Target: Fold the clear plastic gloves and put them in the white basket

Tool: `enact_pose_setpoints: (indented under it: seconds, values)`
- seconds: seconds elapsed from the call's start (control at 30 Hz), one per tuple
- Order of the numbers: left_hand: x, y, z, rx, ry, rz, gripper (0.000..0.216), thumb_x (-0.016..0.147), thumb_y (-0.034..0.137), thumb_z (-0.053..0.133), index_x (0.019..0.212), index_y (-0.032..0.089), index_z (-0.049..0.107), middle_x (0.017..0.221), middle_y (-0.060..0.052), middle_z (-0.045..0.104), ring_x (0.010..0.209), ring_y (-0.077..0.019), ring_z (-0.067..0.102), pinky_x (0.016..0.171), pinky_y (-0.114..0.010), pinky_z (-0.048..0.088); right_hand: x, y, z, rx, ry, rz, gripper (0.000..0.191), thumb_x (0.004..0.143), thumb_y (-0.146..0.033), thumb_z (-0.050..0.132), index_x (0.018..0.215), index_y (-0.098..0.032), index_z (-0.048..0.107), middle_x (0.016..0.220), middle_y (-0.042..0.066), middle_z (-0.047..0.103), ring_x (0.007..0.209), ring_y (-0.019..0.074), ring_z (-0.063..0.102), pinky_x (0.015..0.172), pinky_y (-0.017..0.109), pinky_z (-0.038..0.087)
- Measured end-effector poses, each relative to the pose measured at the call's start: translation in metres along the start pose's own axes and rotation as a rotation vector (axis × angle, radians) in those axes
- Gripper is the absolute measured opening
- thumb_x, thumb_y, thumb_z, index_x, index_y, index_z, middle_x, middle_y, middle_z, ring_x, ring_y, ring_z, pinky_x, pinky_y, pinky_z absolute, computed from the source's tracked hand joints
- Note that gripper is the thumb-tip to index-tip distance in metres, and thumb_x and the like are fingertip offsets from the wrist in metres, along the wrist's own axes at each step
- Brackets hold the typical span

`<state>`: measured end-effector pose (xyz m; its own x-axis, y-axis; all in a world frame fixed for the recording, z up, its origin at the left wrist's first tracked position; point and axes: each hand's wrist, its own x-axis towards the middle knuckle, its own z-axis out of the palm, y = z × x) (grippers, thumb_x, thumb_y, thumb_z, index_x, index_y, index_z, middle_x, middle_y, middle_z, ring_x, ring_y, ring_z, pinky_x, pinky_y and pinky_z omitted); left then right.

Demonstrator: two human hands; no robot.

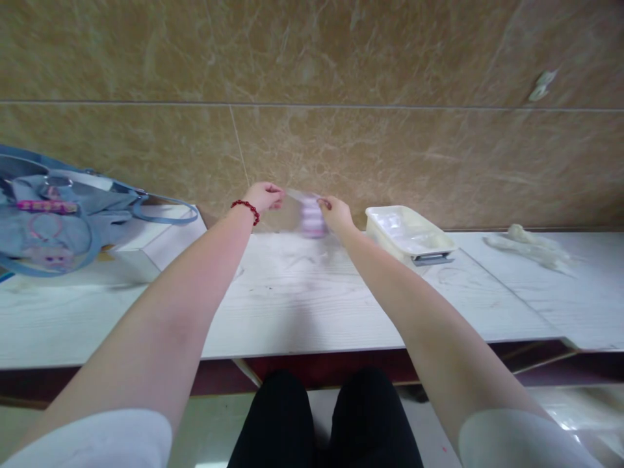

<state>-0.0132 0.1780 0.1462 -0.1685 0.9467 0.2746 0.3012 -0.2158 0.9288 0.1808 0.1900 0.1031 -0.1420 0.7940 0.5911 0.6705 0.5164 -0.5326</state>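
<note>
Both my arms reach forward over the white counter. My left hand [266, 196], with a red bead bracelet at the wrist, is closed in a pinch at the left end of a thin clear edge. That edge seems to belong to a small clear plastic bag [312, 218], smeared by motion, with pale purple and pink bands inside. My right hand [337, 213] pinches the bag's upper right corner. The bag hangs between the hands, above the back of the counter. What exactly is inside cannot be made out.
To the right stands a cream plastic tub [414, 233] with clear film inside. Crumpled clear plastic [531, 247] lies farther right. At left, a blue bag [63, 221] leans over a white box [156, 244]. A brown marbled wall [312, 58] closes off the back.
</note>
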Motion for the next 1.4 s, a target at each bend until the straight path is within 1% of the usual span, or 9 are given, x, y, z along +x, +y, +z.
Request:
enact_pose_setpoints:
  seconds: [0.13, 0.27, 0.4, 0.53, 0.8, 0.97, 1.13, 1.27, 1.4]
  values:
    - [0.007, 0.009, 0.005, 0.112, 0.065, 0.243, 0.015, 0.066, 0.019, 0.060, 0.077, 0.010, 0.059, 0.066, -0.003, 0.056, 0.062, -0.0102, 0.052, 0.070, -0.031, 0.043, 0.009, 0.001, -0.022, 0.019, 0.064, -0.049, 0.029, 0.081, -0.030, 0.038, 0.095, -0.016, 0.059, 0.083, 0.004, 0.062, 0.076, 0.0135, 0.055, 0.071, 0.026, 0.040]
    - [-0.012, 0.014, 0.006, 0.263, 0.066, 0.401, 0.024, 0.070, 0.029, 0.055, 0.083, 0.009, 0.060, 0.072, -0.005, 0.058, 0.067, -0.0116, 0.052, 0.069, -0.028, 0.041, -0.001, 0.004, -0.034, 0.048, 0.103, -0.115, 0.030, 0.082, -0.032, 0.036, 0.096, -0.016, 0.058, 0.084, 0.004, 0.062, 0.076, 0.0125, 0.055, 0.072, 0.024, 0.040]
    - [-0.046, 0.005, 0.006, 0.344, 0.021, 0.459, 0.031, 0.073, 0.037, 0.049, 0.086, 0.011, 0.060, 0.077, -0.005, 0.061, 0.069, -0.0129, 0.053, 0.066, -0.025, 0.041, -0.026, 0.011, -0.034, 0.056, 0.106, -0.157, 0.029, 0.082, -0.031, 0.037, 0.096, -0.018, 0.058, 0.088, 0.003, 0.062, 0.079, 0.0124, 0.056, 0.073, 0.024, 0.041]
    - [-0.078, -0.023, 0.008, 0.451, -0.033, 0.456, 0.033, 0.075, 0.040, 0.046, 0.086, 0.012, 0.061, 0.082, -0.006, 0.062, 0.074, -0.0143, 0.054, 0.069, -0.025, 0.042, -0.059, 0.024, -0.022, 0.056, 0.073, -0.232, 0.025, 0.081, -0.030, 0.040, 0.092, -0.018, 0.060, 0.089, 0.004, 0.063, 0.080, 0.0134, 0.057, 0.073, 0.024, 0.043]
    - [-0.131, -0.092, 0.011, 0.545, -0.237, 0.458, 0.034, 0.077, 0.042, 0.042, 0.083, 0.016, 0.063, 0.087, -0.006, 0.064, 0.082, -0.0154, 0.057, 0.076, -0.027, 0.044, -0.130, 0.046, 0.003, 0.030, -0.105, -0.280, 0.023, 0.081, -0.023, 0.042, 0.092, -0.018, 0.061, 0.091, 0.004, 0.064, 0.087, 0.0134, 0.057, 0.081, 0.026, 0.042]
    - [-0.158, -0.121, 0.011, 0.604, -0.377, 0.484, 0.032, 0.079, 0.038, 0.041, 0.084, 0.016, 0.065, 0.087, -0.006, 0.065, 0.083, -0.0154, 0.057, 0.080, -0.029, 0.042, -0.163, 0.058, 0.009, -0.031, -0.310, -0.363, 0.024, 0.081, -0.020, 0.041, 0.094, -0.017, 0.061, 0.091, 0.004, 0.064, 0.088, 0.0119, 0.056, 0.082, 0.025, 0.041]
    - [-0.174, -0.129, 0.007, 0.700, -0.554, 0.594, 0.031, 0.080, 0.033, 0.040, 0.090, 0.016, 0.065, 0.089, -0.007, 0.064, 0.087, -0.0160, 0.055, 0.082, -0.030, 0.041, -0.182, 0.060, 0.003, -0.196, -0.468, -0.505, 0.025, 0.080, -0.021, 0.043, 0.095, -0.016, 0.063, 0.095, 0.007, 0.063, 0.093, 0.0145, 0.053, 0.088, 0.030, 0.035]
    - [-0.177, -0.128, 0.003, 0.730, -0.643, 0.658, 0.029, 0.080, 0.031, 0.040, 0.092, 0.018, 0.064, 0.093, -0.006, 0.064, 0.090, -0.0152, 0.054, 0.085, -0.030, 0.039, -0.187, 0.056, -0.005, -0.285, -0.489, -0.489, 0.026, 0.080, -0.027, 0.043, 0.097, -0.022, 0.062, 0.101, 0.005, 0.061, 0.102, 0.0177, 0.048, 0.087, 0.034, 0.033]
    - [-0.179, -0.126, -0.004, 0.716, -0.698, 0.642, 0.029, 0.080, 0.033, 0.042, 0.093, 0.021, 0.064, 0.094, -0.005, 0.064, 0.092, -0.0152, 0.054, 0.087, -0.030, 0.037, -0.188, 0.053, -0.014, -0.301, -0.531, -0.498, 0.027, 0.079, -0.029, 0.044, 0.100, -0.023, 0.060, 0.102, 0.005, 0.060, 0.101, 0.0181, 0.048, 0.086, 0.035, 0.032]
